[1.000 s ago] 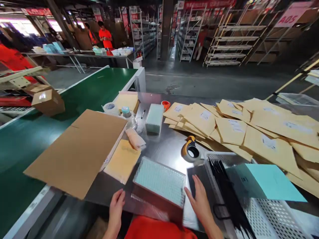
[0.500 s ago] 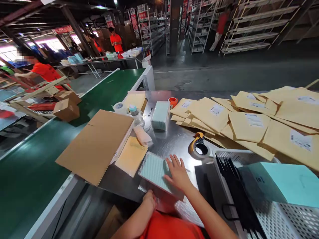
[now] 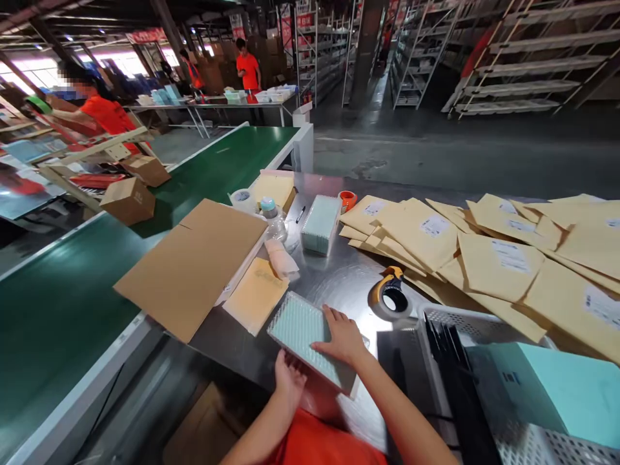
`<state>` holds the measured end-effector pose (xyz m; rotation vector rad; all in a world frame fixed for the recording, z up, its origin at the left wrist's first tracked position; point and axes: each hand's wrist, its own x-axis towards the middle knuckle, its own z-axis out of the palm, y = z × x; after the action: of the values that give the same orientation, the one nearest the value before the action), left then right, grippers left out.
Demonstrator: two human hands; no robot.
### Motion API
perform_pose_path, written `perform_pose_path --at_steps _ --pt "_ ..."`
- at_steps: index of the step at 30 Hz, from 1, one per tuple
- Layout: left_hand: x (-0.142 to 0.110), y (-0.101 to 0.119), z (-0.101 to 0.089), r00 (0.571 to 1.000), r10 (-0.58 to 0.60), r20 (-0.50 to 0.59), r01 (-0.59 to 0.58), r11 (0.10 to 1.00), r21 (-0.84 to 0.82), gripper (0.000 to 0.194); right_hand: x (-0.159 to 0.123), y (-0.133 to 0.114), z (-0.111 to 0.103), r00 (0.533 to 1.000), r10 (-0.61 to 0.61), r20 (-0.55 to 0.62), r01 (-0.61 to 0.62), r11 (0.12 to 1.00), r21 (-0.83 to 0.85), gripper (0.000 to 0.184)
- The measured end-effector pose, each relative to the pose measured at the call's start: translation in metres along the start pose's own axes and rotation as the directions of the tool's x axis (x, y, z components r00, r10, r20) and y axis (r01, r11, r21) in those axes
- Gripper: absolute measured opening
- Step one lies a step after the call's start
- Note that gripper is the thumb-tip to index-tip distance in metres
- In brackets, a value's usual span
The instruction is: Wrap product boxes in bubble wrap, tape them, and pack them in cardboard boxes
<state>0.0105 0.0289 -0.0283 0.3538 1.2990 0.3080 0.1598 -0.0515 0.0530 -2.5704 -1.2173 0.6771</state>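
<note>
A flat pale-blue box in clear bubble wrap lies at the near edge of the metal table, turned at an angle. My right hand is clasped over its right part, with the thumb on top and the fingers reaching across toward the far edge. At the near-left side, my left hand is open, palm turned up and fingers loosely bent close against the box's side. Whether those fingertips bear any weight is hard to see. Just beyond the box lie a yellow padded envelope and a pinkish-white wrapped roll.
To the right are a tape dispenser, many kraft mailers and a white basket holding a teal box. A second wrapped box stands farther back. Cardboard borders the green conveyor at left.
My left hand has gone from closed at the wrap's near edge to open beside the box. My right hand's spread fingers have drawn in over the box. The view has shifted slightly.
</note>
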Motion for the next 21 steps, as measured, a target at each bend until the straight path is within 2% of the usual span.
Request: perform_pose_path --at_steps 2,4,8,10,12,14,17,20,21 --pt "-0.013 0.003 0.003 0.993 -0.021 0.118 0.024 0.999 -0.025 0.046 0.002 0.000 -0.002 0.999 0.031 0.023 -0.031 0.999 0.033 0.099" --pt "-0.019 0.001 0.005 0.982 -0.013 0.188 0.011 1.000 0.011 0.052 0.003 -0.002 -0.003 0.998 0.055 0.040 -0.058 0.996 0.072 0.099" --pt "-0.015 0.005 0.012 0.970 0.170 0.175 -0.193 0.974 0.120 0.049 0.002 -0.007 -0.004 0.990 0.136 0.044 -0.142 0.971 0.190 0.087" --pt "-0.009 0.021 0.018 0.947 0.223 0.231 -0.277 0.930 0.242 0.047 0.000 -0.005 0.000 0.979 0.202 0.039 -0.205 0.935 0.288 0.075" --pt "-0.004 0.046 0.030 0.915 0.210 0.344 -0.346 0.847 0.404 0.047 -0.003 0.001 0.008 0.960 0.281 0.020 -0.263 0.868 0.421 0.063" --pt "0.000 0.073 0.052 0.869 0.154 0.469 -0.426 0.716 0.553 0.052 -0.009 0.007 0.021 0.925 0.379 -0.012 -0.303 0.758 0.577 0.056" --pt "0.004 0.097 0.097 0.822 0.053 0.567 -0.516 0.494 0.700 0.072 -0.020 0.010 0.049 0.830 0.557 -0.034 -0.307 0.507 0.806 0.055" --pt "-0.001 0.096 0.140 0.789 -0.009 0.614 -0.592 0.257 0.764 0.095 -0.027 -0.006 0.086 0.703 0.711 -0.013 -0.199 0.213 0.956 0.066" --pt "-0.005 0.092 0.150 0.767 -0.028 0.641 -0.631 0.144 0.762 0.101 -0.026 -0.014 0.098 0.667 0.745 0.004 -0.141 0.121 0.983 0.069"
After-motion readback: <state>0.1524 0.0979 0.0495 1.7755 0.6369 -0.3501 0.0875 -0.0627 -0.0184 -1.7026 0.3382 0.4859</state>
